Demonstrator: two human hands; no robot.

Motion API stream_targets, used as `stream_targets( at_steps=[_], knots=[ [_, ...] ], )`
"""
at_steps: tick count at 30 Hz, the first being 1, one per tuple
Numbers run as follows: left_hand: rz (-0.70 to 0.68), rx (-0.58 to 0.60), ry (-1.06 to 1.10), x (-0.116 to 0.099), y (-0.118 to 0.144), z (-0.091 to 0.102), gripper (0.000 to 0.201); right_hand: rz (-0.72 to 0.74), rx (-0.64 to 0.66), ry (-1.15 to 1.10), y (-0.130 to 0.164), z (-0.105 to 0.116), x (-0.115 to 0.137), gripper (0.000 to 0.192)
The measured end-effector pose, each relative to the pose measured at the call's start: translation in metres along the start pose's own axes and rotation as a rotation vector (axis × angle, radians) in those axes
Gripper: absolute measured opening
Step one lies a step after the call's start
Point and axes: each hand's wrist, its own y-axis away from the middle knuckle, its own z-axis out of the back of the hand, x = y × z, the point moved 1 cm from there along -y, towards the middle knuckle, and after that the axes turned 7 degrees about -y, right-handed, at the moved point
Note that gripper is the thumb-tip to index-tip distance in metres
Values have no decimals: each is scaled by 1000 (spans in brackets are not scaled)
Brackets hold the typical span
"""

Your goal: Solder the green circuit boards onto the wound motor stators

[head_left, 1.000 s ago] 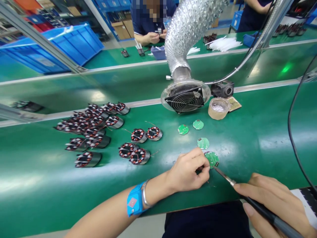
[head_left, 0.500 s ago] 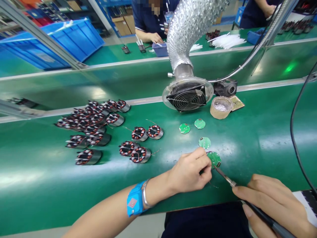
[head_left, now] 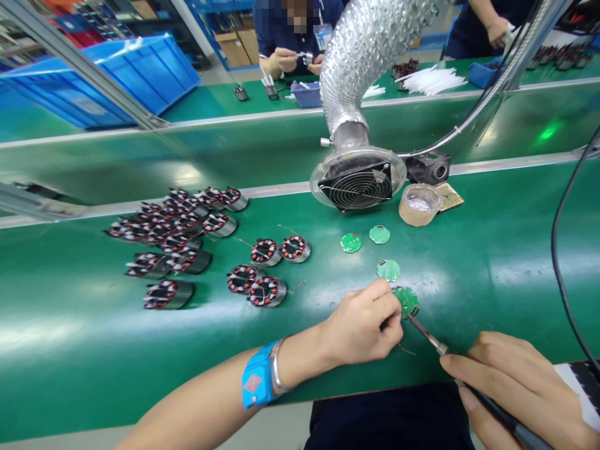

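Observation:
My left hand [head_left: 363, 325] is closed at the left edge of a round green circuit board [head_left: 407, 302], gripping it; its fingertips are partly hidden, and so is whatever lies under the board. A thin wire [head_left: 407, 350] trails out below these fingers. My right hand [head_left: 520, 381] is wrapped around a soldering iron [head_left: 434, 340], whose tip meets the lower edge of that board. Just beyond lies another round board [head_left: 388, 270], with two smaller-looking ones, a left board [head_left: 350, 242] and a right board [head_left: 379, 234], farther back.
Wound motor stators [head_left: 266, 291] stand in a small group left of my hand, and a larger cluster [head_left: 164, 228] stands farther left. A fume extractor [head_left: 359, 184] hangs ahead, beside a round tub [head_left: 419, 206]. A black cable [head_left: 557, 250] runs down the right. A co-worker [head_left: 300, 40] sits opposite.
My hands and the iron hold nearly the same pose at the board. Across the bench, the co-worker's hands have risen from the table and hold a small part.

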Motion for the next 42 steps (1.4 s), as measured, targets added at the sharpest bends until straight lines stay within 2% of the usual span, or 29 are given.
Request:
stream_targets(
  at_steps=[7, 10, 13, 19, 24, 28, 32, 36, 40, 42],
  knots=[
    [13, -7, -5, -1, 0, -1, 10, -36, 51, -2, -1, 1, 1, 29],
    [11, -13, -24, -2, -1, -1, 10, 16, 24, -21, -2, 1, 3, 28],
    [8, -15, -39, -2, -1, -1, 9, -24, 74, -16, -3, 2, 3, 29],
    [-2, -2, -42, -1, -1, 0, 10, -13, 12, -9, 1, 0, -1, 28],
    [-12, 22, -33, 0, -1, 0, 10, -2, 15, -11, 4, 0, -1, 29],
    [-16, 26, -33, 0, -1, 1, 9, -51, 65, -9, 0, 1, 0, 29],
    [-7, 26, -37, 0, -1, 1, 10, -49, -7, -9, 2, 5, 2, 25],
    [0, 43, -37, -1, -2, 2, 10, -131, -62, -2, 6, 9, 1, 26],
    [2, 61, -40, -2, -2, 2, 10, -137, -173, -51, -1, 0, -18, 39],
    [3, 68, -39, -1, -2, 3, 10, -134, -141, -72, -9, -10, -31, 37]
  ],
)
